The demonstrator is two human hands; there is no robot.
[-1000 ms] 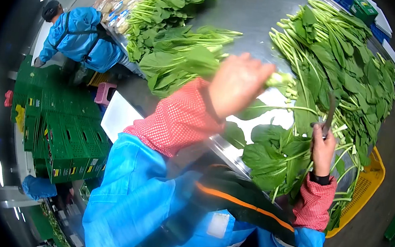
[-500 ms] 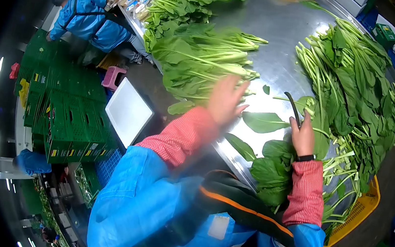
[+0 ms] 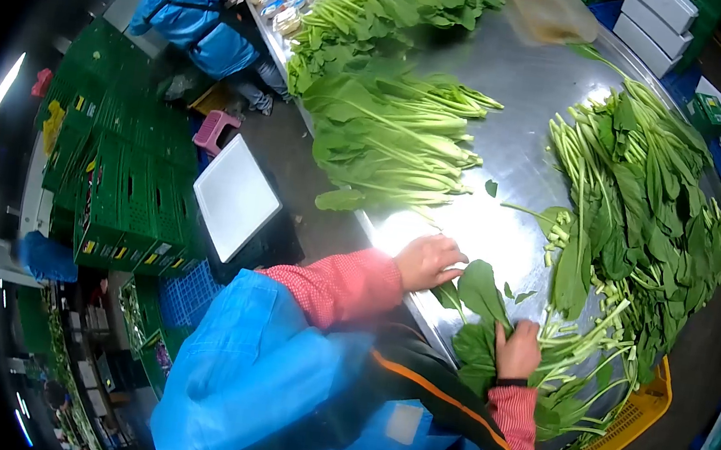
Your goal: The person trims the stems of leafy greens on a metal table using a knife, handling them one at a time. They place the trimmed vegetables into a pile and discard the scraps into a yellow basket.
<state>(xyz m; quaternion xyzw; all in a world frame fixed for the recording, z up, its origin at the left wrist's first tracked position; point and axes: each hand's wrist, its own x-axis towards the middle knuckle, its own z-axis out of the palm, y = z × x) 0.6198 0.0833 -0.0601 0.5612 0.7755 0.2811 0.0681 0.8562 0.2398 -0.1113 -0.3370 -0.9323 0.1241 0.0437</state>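
My left hand (image 3: 430, 262) is at the near edge of the metal table (image 3: 523, 74), fingers bent and close together beside a loose leaf (image 3: 448, 295). Whether it pinches anything is hidden. My right hand (image 3: 519, 351) is closed at the stem end of some leafy greens (image 3: 484, 292), whose broad leaves spread toward my left hand. More dark leaves (image 3: 475, 347) lie beneath it at the table edge. The curved knife seen earlier does not show. Cut stem pieces (image 3: 561, 227) and leaf scraps (image 3: 491, 188) lie on the metal further off.
A large heap of greens (image 3: 654, 180) covers the right side. Trimmed bunches (image 3: 398, 140) lie at the left, stems inward. A yellow crate (image 3: 623, 428) stands below the right edge. Green crates (image 3: 130, 197), a white lid (image 3: 236, 198) and a person in blue (image 3: 197, 16) are leftward.
My left hand has drawn back from the trimmed bunches toward the near edge. My right hand has moved nearer to me and onto the greens; the curved knife is out of sight.
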